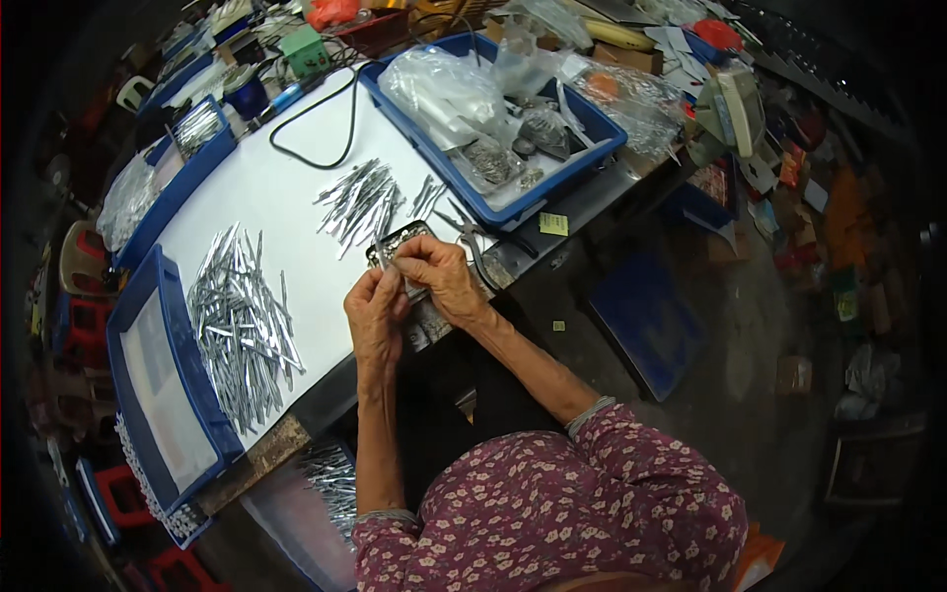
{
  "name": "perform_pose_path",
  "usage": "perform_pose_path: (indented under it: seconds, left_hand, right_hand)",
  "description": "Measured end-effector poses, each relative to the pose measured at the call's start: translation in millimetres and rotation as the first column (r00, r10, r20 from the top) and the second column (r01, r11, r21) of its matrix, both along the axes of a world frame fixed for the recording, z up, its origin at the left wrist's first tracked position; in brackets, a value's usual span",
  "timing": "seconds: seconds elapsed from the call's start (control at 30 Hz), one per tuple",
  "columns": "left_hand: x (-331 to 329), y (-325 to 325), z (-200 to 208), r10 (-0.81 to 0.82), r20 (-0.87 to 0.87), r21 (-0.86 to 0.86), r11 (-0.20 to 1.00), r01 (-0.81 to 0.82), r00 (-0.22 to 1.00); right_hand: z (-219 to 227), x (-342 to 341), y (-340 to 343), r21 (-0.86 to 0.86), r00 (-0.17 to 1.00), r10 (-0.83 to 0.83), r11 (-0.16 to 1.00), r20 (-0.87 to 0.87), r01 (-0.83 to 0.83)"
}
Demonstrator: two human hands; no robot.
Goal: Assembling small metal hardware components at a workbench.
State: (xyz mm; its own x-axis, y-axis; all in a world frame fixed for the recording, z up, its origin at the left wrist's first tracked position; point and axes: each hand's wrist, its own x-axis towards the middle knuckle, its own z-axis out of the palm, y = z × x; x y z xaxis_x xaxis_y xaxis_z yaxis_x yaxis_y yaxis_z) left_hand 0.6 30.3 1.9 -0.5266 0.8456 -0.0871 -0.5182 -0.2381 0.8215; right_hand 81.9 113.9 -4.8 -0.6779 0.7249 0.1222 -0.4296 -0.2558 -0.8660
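Both hands (pixel 409 286) around metal rod (pixel 387 254)

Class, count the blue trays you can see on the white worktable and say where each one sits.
3. One blue tray at the table's far end holds plastic bags; one lies along the left edge; one sits at the near left corner. Clutter may hide others.

Bare white counter (pixel 286 212) lies open between two piles of metal pins (pixel 242 321) (pixel 360 202) (blue trays (pixel 498 212) (pixel 163 375) wall both ends).
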Motion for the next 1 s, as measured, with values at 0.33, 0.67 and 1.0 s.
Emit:
perform_pose_path:
  seconds: [0.33, 0.67, 1.0]
  left_hand:
    - [-1.8, -2.6, -9.8, 0.067, -0.102, -0.002, 0.998, -0.067, 0.993]
    - [-6.4, -0.4, -0.9, -0.027, -0.329, -0.138, 0.99, -0.02, 0.944]
    - [-8.5, -6.3, -5.3, -0.062, -0.428, -0.216, 0.976, -0.036, 0.901]
  right_hand:
    - [-10.0, 1.1, -6.8, -0.093, 0.998, 0.038, 0.995, -0.053, -0.043]
    - [-5.2, 8.8, -0.9, 0.545, 0.957, -0.241, 0.83, 0.163, 0.116]
    - [2.5, 17.9, 0.0, 0.869, 0.928, -0.332, 0.495, 0.169, 0.019]
